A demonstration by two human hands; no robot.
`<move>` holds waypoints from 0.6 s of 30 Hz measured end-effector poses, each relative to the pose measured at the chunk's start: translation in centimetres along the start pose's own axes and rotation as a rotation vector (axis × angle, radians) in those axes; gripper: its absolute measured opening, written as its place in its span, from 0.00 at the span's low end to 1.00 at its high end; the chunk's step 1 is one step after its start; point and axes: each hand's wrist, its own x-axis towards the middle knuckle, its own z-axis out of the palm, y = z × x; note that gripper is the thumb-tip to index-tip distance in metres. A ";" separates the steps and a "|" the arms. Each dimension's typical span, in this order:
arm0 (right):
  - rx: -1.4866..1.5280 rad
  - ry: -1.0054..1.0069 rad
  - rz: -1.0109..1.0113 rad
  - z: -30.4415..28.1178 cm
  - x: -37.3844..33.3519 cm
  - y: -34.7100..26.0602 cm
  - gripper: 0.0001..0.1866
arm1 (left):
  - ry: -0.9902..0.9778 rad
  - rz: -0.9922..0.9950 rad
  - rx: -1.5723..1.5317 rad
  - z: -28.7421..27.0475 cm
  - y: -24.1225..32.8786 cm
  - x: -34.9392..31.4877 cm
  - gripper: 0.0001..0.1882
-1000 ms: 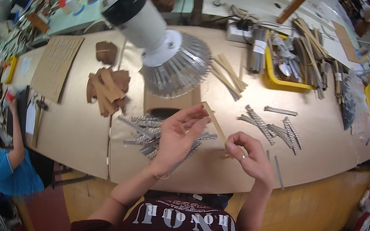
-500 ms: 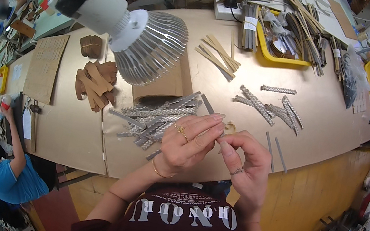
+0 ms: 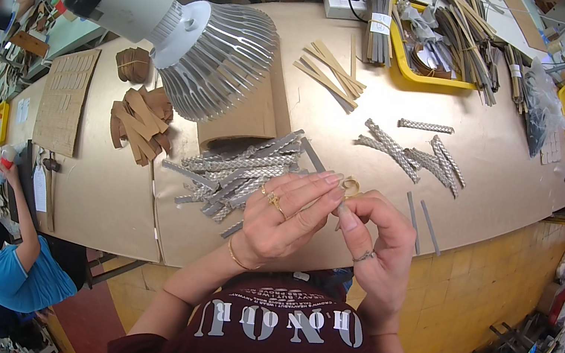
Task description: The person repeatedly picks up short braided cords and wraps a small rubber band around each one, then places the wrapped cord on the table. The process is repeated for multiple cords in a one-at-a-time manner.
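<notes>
My left hand is closed, its fingers laid together over a flat grey strip whose far end juts out past them. Close against it, my right hand pinches with thumb and forefinger. A thin cream strip curls up between the two sets of fingertips; its lower part is hidden by the fingers. Left of my left hand lies a loose pile of braided silvery-grey strips, mixed with flat grey ones. Two flat grey strips rest on the table right of my right hand.
Several braided pieces lie beyond my hands, with tan strips farther back. A large lamp hangs over the left side near brown strips. A yellow tray stands at the back. A person in blue is at far left.
The table and its things have shifted slightly up and left in view. My hands stay together, and the cream curl now stands a little higher above my fingertips.
</notes>
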 end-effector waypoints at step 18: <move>-0.170 0.097 -0.086 1.0 -0.2 0.9 0.02 | -0.045 -0.011 -0.024 0.0 -0.2 0.2 0.22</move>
